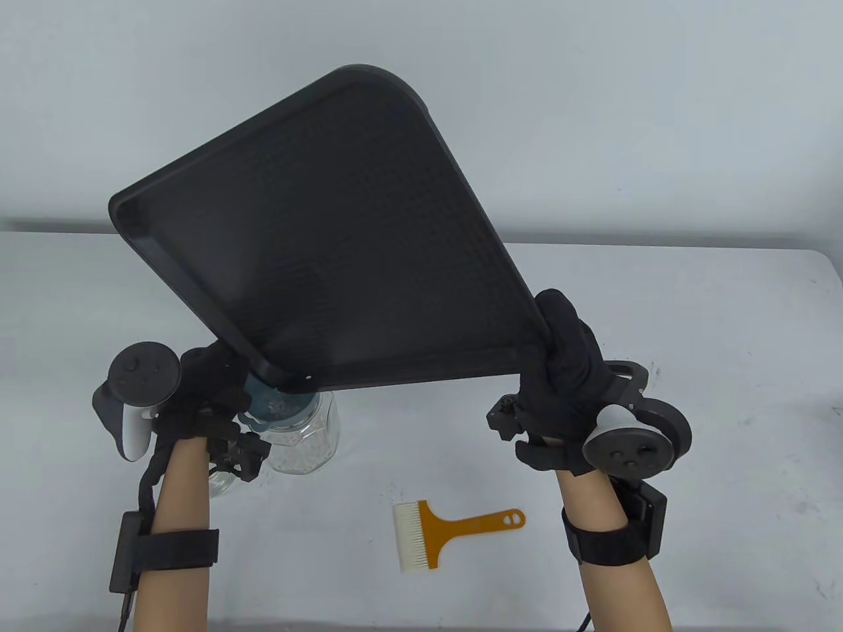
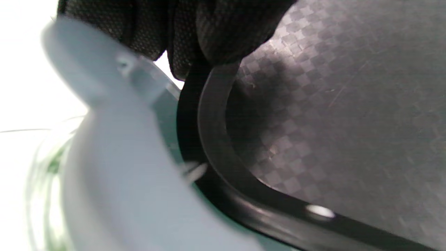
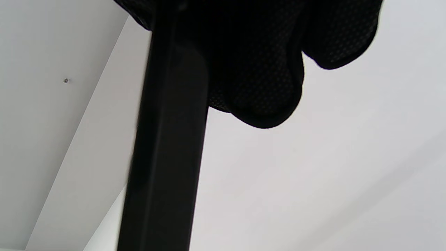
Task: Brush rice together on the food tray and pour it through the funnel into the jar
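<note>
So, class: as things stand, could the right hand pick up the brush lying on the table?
Probably not yet. The right hand grips the raised tray, so it is occupied. The brush lies uncovered on the table below it, with nothing blocking the way.

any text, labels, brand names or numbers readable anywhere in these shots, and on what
None can be read in any view.
Black textured plastic food tray: only a checkered pattern, no lettering.
Clear faceted glass jar under the blue-grey funnel: no label visible.
Orange-handled brush with white bristles: bare handle, two holes, no print.
Trackers on the left hand and right hand: buttons show, any markings too small to read.
</note>
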`<state>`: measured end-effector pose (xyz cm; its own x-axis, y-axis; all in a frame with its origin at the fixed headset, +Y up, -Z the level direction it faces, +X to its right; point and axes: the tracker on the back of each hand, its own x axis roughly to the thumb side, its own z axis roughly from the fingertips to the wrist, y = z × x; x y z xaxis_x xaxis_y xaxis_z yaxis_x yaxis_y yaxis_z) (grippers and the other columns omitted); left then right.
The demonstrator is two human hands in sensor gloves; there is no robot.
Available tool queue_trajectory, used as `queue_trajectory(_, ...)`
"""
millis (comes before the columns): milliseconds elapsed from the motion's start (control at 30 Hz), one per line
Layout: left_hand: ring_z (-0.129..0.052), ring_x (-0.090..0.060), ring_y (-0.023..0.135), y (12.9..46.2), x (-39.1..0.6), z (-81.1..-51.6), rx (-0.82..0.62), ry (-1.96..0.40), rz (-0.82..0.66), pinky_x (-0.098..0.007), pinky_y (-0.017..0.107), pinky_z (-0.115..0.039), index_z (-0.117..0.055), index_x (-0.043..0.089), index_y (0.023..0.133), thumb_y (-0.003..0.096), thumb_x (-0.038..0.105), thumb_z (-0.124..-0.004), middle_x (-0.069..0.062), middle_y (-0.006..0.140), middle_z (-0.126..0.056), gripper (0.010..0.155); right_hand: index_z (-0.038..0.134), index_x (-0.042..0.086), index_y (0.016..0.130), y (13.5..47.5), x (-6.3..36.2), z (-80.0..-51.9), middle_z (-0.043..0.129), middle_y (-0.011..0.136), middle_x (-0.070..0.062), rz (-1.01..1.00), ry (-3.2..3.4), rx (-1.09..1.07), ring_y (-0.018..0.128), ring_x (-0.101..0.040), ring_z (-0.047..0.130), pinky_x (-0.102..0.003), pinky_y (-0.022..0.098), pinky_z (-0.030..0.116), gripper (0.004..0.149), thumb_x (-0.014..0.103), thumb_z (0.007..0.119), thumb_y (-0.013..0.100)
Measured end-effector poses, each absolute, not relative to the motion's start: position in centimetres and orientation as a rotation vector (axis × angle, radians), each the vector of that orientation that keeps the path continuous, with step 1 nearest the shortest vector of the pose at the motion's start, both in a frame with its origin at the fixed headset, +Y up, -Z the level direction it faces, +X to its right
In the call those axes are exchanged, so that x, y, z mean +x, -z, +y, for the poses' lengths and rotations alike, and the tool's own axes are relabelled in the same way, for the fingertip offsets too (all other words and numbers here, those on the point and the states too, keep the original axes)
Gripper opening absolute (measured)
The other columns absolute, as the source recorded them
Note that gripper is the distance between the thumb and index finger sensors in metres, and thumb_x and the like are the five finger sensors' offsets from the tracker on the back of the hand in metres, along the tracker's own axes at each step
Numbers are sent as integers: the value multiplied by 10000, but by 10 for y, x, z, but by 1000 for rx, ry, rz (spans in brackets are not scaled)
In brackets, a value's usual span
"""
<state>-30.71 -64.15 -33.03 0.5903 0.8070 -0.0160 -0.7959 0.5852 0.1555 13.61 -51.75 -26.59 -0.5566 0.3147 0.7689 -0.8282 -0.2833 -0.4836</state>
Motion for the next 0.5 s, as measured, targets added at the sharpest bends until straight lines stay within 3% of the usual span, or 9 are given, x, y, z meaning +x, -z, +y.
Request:
queue_trajectory(300, -697, -648, 742, 324, -307, -637, 191, -927, 85, -843, 609, -220, -742, -81, 917, 514, 180, -722, -406, 915, -629, 480, 421, 73, 949, 269, 147, -528, 847, 756, -45, -1142, -1942, 649, 530, -253, 999, -532, 543, 698, 486, 329, 558, 560)
queue_trajectory(500, -699, -650, 735, 310, -296, -617, 259, -907, 6, -844, 607, -219, -759, -81, 902, 517, 186, -722, -409, 908, -636, 470, 440, -8, 920, 276, 183, -559, 867, 702, -65, -1041, -1900, 440, 468, -242, 1012, -524, 500, 725, 491, 301, 561, 558)
